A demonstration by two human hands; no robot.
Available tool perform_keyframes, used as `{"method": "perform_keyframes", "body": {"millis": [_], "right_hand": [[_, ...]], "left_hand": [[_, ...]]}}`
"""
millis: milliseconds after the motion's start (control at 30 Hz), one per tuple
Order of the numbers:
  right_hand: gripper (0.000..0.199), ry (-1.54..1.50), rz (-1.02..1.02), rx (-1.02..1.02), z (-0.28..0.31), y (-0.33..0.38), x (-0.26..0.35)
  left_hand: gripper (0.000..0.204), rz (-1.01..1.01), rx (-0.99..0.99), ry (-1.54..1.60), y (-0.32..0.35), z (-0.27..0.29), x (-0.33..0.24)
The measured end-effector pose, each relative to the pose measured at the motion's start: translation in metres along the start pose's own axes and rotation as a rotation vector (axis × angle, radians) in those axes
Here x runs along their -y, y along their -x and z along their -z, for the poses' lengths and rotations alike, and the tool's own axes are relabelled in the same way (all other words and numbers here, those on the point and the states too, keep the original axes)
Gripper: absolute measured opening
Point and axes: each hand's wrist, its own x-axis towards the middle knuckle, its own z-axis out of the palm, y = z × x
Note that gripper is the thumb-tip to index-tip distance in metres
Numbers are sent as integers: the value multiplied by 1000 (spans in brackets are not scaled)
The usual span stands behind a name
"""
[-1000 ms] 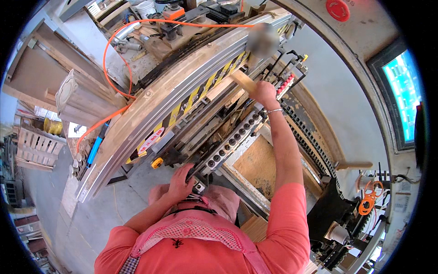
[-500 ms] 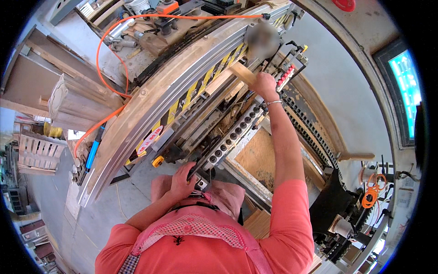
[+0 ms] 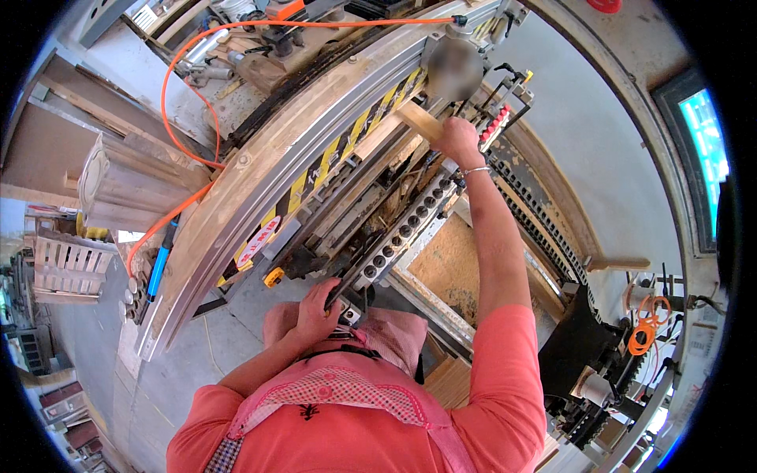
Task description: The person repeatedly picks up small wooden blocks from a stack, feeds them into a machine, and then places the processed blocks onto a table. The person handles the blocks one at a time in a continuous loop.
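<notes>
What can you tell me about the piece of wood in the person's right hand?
The piece of wood is a light yellowish-brown, short, flat-looking bar with straight edges. The right hand grips and hides its lower right end; the other end points up and left, toward the yellow-and-black striped band. Below that free end runs a paler wooden strip; whether the two touch, I can't tell.

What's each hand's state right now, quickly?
Left hand: at the near end of the long silver metal rail; grip cannot be told.
Right hand: closed, holding a flat, light-brown wooden piece.
</notes>
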Motion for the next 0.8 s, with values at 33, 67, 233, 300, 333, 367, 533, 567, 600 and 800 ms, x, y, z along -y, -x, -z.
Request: {"method": "perform_keyframes", "body": {"millis": [33, 67, 233, 300, 333, 367, 533, 567, 600, 800], "right_hand": [[38, -3, -1, 2, 0, 0, 0], [38, -3, 1, -7, 0, -1, 1], [37, 8, -18, 2, 1, -4, 4], [37, 7, -12, 0, 4, -3, 6], [37, 6, -12, 0, 4, -2, 7], [38, 5, -12, 0, 4, -2, 8], [38, 17, 15, -28, 2, -3, 6], [38, 29, 13, -18, 3, -3, 6], [38, 34, 9, -4, 4, -3, 7], [39, 35, 8, 37, 12, -2, 11]], "left_hand": [[41, 0, -1, 1, 0, -1, 1], [41, 0, -2, 1, 0, -1, 1], [42, 30, 40, -17, 1, 0, 0], [42, 42, 48, -13, 1, -1, 1], [42, 52, 54, -3, 1, -1, 3], [43, 61, 59, 6, 2, -1, 3], [44, 26, 35, -17, 0, -3, 2], [44, 24, 36, -20, 0, -3, 2], [44, 32, 41, -20, 0, -3, 2], [42, 77, 80, -23, -3, 1, -4]]}}
